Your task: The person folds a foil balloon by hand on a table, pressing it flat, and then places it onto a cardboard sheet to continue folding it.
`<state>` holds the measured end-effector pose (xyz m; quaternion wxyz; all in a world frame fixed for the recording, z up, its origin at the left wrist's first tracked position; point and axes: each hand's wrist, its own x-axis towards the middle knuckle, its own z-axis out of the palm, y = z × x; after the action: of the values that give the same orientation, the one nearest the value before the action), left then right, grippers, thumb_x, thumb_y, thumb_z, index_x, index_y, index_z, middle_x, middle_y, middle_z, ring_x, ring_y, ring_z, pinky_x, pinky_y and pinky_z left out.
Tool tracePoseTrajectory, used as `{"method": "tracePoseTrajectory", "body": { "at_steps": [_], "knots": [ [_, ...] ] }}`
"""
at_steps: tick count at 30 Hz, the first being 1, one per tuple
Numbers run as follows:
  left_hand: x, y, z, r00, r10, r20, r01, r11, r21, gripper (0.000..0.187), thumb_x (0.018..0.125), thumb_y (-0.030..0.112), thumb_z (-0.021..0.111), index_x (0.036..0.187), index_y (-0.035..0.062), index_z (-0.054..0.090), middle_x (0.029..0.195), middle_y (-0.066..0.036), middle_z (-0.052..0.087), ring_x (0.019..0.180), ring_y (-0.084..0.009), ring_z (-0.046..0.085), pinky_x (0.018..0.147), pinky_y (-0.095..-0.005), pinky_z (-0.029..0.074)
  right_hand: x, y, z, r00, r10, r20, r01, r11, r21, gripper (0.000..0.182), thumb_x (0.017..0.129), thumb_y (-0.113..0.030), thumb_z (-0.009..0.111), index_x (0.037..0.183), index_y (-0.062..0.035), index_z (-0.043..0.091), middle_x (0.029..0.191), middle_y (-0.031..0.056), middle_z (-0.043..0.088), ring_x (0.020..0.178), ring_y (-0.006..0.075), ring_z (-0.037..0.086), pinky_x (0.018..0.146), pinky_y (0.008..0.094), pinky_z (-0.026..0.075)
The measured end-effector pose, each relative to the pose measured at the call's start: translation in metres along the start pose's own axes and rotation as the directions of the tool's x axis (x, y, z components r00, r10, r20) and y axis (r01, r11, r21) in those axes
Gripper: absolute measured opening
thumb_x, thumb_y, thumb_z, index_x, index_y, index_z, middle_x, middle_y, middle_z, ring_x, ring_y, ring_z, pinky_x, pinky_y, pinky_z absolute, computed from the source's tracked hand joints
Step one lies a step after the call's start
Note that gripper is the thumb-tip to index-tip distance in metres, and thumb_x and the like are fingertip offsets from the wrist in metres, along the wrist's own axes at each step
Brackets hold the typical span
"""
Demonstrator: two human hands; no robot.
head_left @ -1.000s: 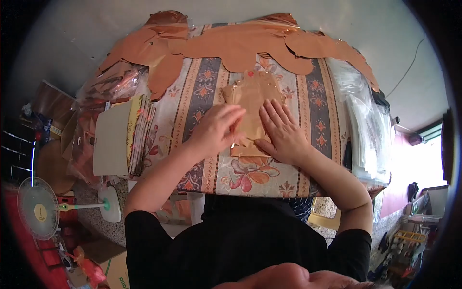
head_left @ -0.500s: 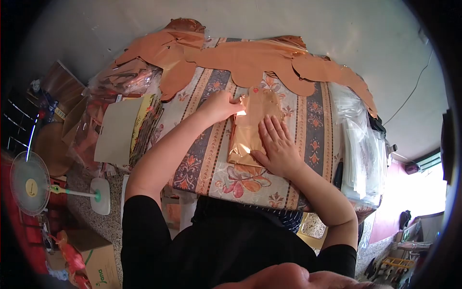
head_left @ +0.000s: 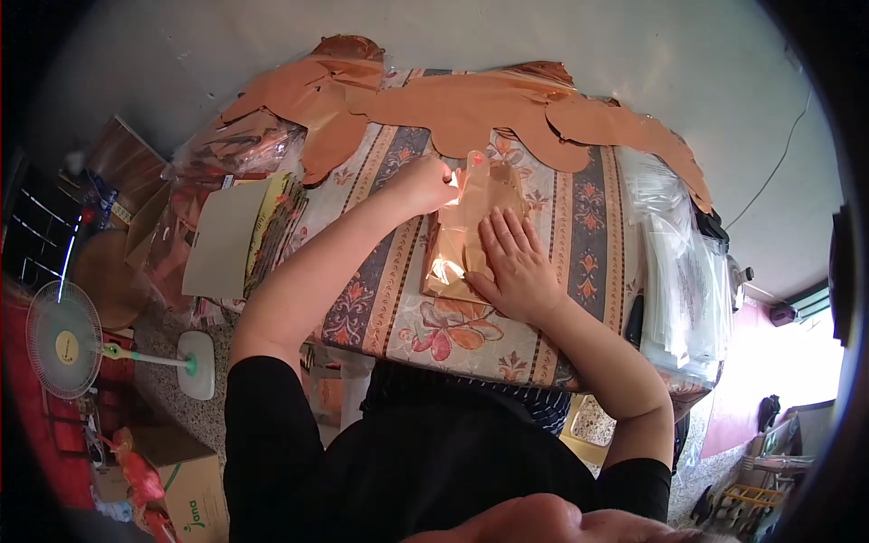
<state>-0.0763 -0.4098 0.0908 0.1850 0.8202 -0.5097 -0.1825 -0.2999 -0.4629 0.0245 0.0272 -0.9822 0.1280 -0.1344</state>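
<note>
A shiny gold-copper foil sheet (head_left: pixel 448 249) lies folded lengthwise on the patterned tablecloth (head_left: pixel 453 335). At its upper left edge my left hand (head_left: pixel 427 184) has its fingers closed on the foil. My right hand (head_left: pixel 522 264) lies flat on the sheet's lower right part, fingers spread. A small red mark shows at the sheet's rounded top end. Brown-copper sheets with scalloped edges (head_left: pixel 462 110) lie across the far side of the table.
To the left are stacked cards (head_left: pixel 226 237) and plastic-wrapped bundles (head_left: pixel 237 143). Clear plastic sleeves (head_left: pixel 674 271) lie along the right edge, with a black object (head_left: pixel 635 319) beside them. A fan (head_left: pixel 65 340) and a cardboard box (head_left: pixel 192 498) stand at the lower left.
My left hand has shifted slightly up and left along the foil's edge. The right hand stays flat on the sheet. The whole view has moved a little.
</note>
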Motion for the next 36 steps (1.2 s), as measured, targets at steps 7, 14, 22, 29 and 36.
{"method": "tracePoseTrajectory", "body": {
  "at_steps": [7, 14, 22, 29, 36],
  "knots": [
    [0.009, -0.021, 0.004, 0.999, 0.003, 0.043, 0.016, 0.904, -0.428, 0.055, 0.081, 0.006, 0.069, 0.131, -0.0072, 0.050, 0.113, -0.014, 0.065, 0.102, -0.0225, 0.065, 0.084, -0.0314, 0.053, 0.000, 0.000, 0.001, 1.000, 0.014, -0.013, -0.013, 1.000, 0.009, 0.078, 0.094, -0.052, 0.046, 0.146, 0.0051, 0.033, 0.152, 0.0244, 0.033, 0.145, 0.0371, 0.024, 0.119, 0.0482, 0.015],
    [0.007, -0.050, -0.006, 0.934, 0.052, 0.353, 0.291, 0.463, -0.837, 0.054, 0.082, -0.009, 0.060, 0.133, -0.0042, 0.046, 0.116, -0.012, 0.062, 0.103, -0.0219, 0.065, 0.087, -0.0348, 0.056, 0.000, 0.000, 0.003, 1.000, 0.007, -0.019, -0.007, 1.000, -0.010, 0.078, 0.094, -0.052, 0.047, 0.145, 0.0046, 0.034, 0.151, 0.0238, 0.034, 0.145, 0.0359, 0.025, 0.119, 0.0481, 0.015],
    [0.023, -0.063, -0.010, 0.861, 0.251, 0.441, 0.290, 0.470, -0.834, 0.039, 0.082, -0.007, 0.061, 0.120, 0.0023, 0.057, 0.111, -0.006, 0.065, 0.096, -0.0167, 0.065, 0.087, -0.0305, 0.055, 0.000, 0.000, 0.001, 0.999, -0.004, -0.034, 0.004, 1.000, 0.000, 0.076, 0.094, -0.051, 0.048, 0.145, 0.0044, 0.035, 0.150, 0.0248, 0.035, 0.144, 0.0365, 0.027, 0.119, 0.0480, 0.016],
    [0.035, -0.074, -0.018, 0.797, 0.280, 0.535, 0.344, 0.518, -0.783, 0.029, 0.084, 0.000, 0.063, 0.112, 0.0047, 0.063, 0.101, -0.002, 0.067, 0.081, -0.0085, 0.061, 0.070, -0.0215, 0.049, 0.000, -0.002, -0.004, 1.000, -0.002, -0.024, 0.002, 1.000, -0.017, 0.076, 0.093, -0.050, 0.048, 0.145, 0.0043, 0.035, 0.150, 0.0245, 0.036, 0.143, 0.0372, 0.027, 0.118, 0.0478, 0.016],
    [0.045, -0.075, -0.017, 0.767, 0.332, 0.549, 0.269, 0.610, -0.745, 0.015, 0.086, 0.005, 0.067, 0.100, 0.0041, 0.063, 0.092, -0.001, 0.065, 0.072, -0.0065, 0.057, 0.059, -0.0174, 0.043, 0.001, -0.003, -0.007, 1.000, 0.008, 0.008, -0.008, 1.000, -0.005, 0.077, 0.093, -0.050, 0.048, 0.146, 0.0038, 0.034, 0.150, 0.0241, 0.035, 0.143, 0.0375, 0.027, 0.118, 0.0484, 0.017]
  ]
}}
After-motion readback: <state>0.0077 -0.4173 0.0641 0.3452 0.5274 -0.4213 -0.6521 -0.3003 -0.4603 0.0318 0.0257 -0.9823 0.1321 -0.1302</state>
